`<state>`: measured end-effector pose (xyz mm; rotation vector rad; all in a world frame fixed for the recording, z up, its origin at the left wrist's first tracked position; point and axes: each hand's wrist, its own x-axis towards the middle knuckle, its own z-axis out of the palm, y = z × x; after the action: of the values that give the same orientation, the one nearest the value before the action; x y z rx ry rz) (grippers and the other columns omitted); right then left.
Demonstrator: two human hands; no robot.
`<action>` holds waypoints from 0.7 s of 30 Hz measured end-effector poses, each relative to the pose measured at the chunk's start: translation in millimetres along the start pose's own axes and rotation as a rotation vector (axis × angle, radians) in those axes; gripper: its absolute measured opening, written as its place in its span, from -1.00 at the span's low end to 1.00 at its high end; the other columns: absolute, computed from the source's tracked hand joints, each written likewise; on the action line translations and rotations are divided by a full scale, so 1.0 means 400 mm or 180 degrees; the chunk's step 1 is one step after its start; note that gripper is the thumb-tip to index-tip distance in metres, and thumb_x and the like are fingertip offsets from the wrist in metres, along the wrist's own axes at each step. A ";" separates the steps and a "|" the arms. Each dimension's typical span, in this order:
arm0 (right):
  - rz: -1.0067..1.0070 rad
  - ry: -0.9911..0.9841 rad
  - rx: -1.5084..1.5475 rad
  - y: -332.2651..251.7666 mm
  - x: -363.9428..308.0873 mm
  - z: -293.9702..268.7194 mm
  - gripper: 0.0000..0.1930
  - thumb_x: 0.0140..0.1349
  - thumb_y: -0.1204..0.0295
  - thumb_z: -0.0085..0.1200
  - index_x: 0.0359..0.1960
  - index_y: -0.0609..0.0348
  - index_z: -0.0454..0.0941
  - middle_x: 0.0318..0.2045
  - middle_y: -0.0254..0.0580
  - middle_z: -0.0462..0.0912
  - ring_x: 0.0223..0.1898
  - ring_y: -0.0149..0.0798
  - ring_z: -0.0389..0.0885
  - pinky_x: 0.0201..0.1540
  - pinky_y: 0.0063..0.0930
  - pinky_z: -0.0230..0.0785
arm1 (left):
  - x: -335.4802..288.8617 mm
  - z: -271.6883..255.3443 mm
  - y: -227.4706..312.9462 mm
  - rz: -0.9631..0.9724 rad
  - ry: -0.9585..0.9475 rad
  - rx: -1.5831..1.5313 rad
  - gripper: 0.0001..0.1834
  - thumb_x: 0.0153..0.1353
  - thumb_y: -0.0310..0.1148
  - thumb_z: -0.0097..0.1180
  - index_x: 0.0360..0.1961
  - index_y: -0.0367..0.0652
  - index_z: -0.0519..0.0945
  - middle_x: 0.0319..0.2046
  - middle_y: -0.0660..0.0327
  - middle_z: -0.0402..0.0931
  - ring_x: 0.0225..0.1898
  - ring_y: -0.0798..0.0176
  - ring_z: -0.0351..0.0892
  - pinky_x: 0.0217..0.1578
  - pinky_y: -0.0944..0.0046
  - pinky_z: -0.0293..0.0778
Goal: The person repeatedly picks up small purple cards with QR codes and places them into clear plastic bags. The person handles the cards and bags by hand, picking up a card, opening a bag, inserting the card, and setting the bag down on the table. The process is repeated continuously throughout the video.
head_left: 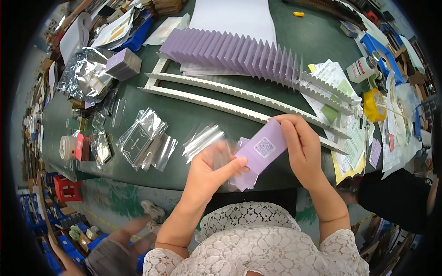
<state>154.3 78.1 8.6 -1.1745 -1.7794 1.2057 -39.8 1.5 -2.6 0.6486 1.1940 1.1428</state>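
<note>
A purple card point(261, 148) with a printed square code is stretched between my two hands, tilted up to the right. My left hand point(207, 168) pinches its lower left end, thumb on top. The fingers of my right hand point(301, 149) close on its upper right end. Beneath it, near the table edge, lie more purple cards point(244, 182), partly hidden. Clear plastic sleeves point(202, 141) lie just beyond my left hand; a blurred clear patch at its fingers is hard to make out. Farther off, a row of purple cards point(230, 53) stands upright, leaning in a notched white rack point(202, 100).
Printed clear bags point(140, 142) lie left of my hands. A stack of purple cards point(123, 64) sits beside silvery wrapping point(90, 73) at the far left. On the right are papers point(354, 138), yellow tape point(374, 105) and a white bottle point(361, 70). Other people's legs show below the table.
</note>
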 end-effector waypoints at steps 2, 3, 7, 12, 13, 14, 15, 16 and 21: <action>-0.0663 -0.0055 -0.0352 0.005 -0.009 0.004 -0.68 0.21 0.49 0.12 0.01 0.26 0.52 -0.25 -0.09 0.58 -0.26 -0.22 0.52 -0.20 -0.42 0.38 | 0.004 -0.006 0.000 0.0073 0.0081 -0.0009 -0.81 0.04 -0.53 0.33 -0.44 -0.19 0.50 -0.44 0.22 0.58 -0.43 0.41 0.57 -0.37 0.42 0.47; -0.1014 -0.0170 -0.0552 0.008 -0.014 0.011 -0.65 0.20 0.50 0.12 0.04 0.26 0.50 -0.24 -0.07 0.58 -0.26 -0.18 0.52 -0.19 -0.40 0.39 | 0.005 -0.009 -0.002 0.0103 0.0128 -0.0009 -0.80 0.02 -0.54 0.34 -0.45 -0.20 0.50 -0.45 0.21 0.59 -0.45 0.41 0.57 -0.37 0.43 0.47; -0.1027 -0.0858 -0.0698 -0.010 -0.061 0.043 -0.52 0.17 0.55 0.12 0.18 0.23 0.41 -0.30 -0.06 0.54 -0.33 -0.06 0.45 -0.19 -0.31 0.36 | -0.001 -0.009 -0.009 0.0200 0.0146 0.0153 -0.81 0.07 -0.46 0.34 -0.39 -0.19 0.53 -0.41 0.33 0.56 -0.39 0.52 0.52 -0.39 0.49 0.43; -0.0455 -0.1212 -0.0197 -0.001 -0.054 0.027 -0.50 0.21 0.55 0.09 0.22 0.18 0.37 -0.29 -0.07 0.55 -0.31 -0.09 0.47 -0.17 -0.32 0.37 | -0.001 -0.004 -0.005 0.0094 0.0164 0.0098 -0.77 0.04 -0.47 0.36 -0.47 -0.16 0.47 -0.42 0.32 0.55 -0.41 0.53 0.47 -0.37 0.50 0.38; -0.0546 -0.1145 -0.0178 -0.002 -0.058 0.041 -0.50 0.21 0.54 0.09 0.23 0.17 0.36 -0.29 -0.07 0.55 -0.31 -0.10 0.47 -0.16 -0.33 0.37 | -0.001 -0.002 0.001 0.0028 0.0277 0.0131 -0.75 0.03 -0.49 0.36 -0.50 -0.14 0.45 -0.43 0.31 0.55 -0.41 0.53 0.45 -0.36 0.50 0.36; -0.0635 -0.1078 -0.0158 -0.002 -0.062 0.052 -0.49 0.21 0.54 0.10 0.24 0.15 0.35 -0.29 -0.07 0.55 -0.30 -0.11 0.48 -0.16 -0.33 0.37 | 0.002 -0.008 -0.007 0.0138 0.0206 0.0249 -0.76 0.04 -0.46 0.36 -0.47 -0.16 0.47 -0.43 0.31 0.55 -0.40 0.53 0.47 -0.37 0.51 0.37; -0.0750 -0.1035 -0.0300 -0.003 -0.064 0.056 -0.48 0.22 0.53 0.10 0.25 0.15 0.34 -0.28 -0.06 0.56 -0.30 -0.12 0.49 -0.15 -0.33 0.38 | 0.005 -0.017 -0.024 0.0249 0.0141 0.0363 -0.77 0.05 -0.44 0.37 -0.44 -0.17 0.49 -0.43 0.31 0.54 -0.40 0.53 0.48 -0.38 0.51 0.38; -0.0864 -0.0991 -0.0442 -0.004 -0.066 0.060 -0.47 0.22 0.53 0.10 0.26 0.16 0.33 -0.27 -0.06 0.56 -0.29 -0.12 0.50 -0.15 -0.34 0.38 | 0.006 -0.022 -0.034 0.0359 0.0074 0.0479 -0.78 0.07 -0.41 0.37 -0.41 -0.18 0.51 -0.43 0.32 0.54 -0.40 0.53 0.49 -0.39 0.52 0.39; -0.0546 -0.1106 -0.0203 0.017 -0.064 0.043 -0.42 0.18 0.46 0.16 0.26 0.24 0.29 -0.18 -0.07 0.51 -0.13 -0.12 0.45 -0.03 -0.32 0.32 | 0.015 -0.019 -0.014 0.0757 0.0415 0.0214 -0.85 0.15 -0.49 0.25 -0.38 -0.23 0.49 -0.41 0.24 0.54 -0.36 0.39 0.59 -0.33 0.45 0.50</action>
<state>150.6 49.6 -4.7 -0.8620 -2.1402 1.3177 -45.4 3.8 -11.8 0.7930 1.2949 1.3657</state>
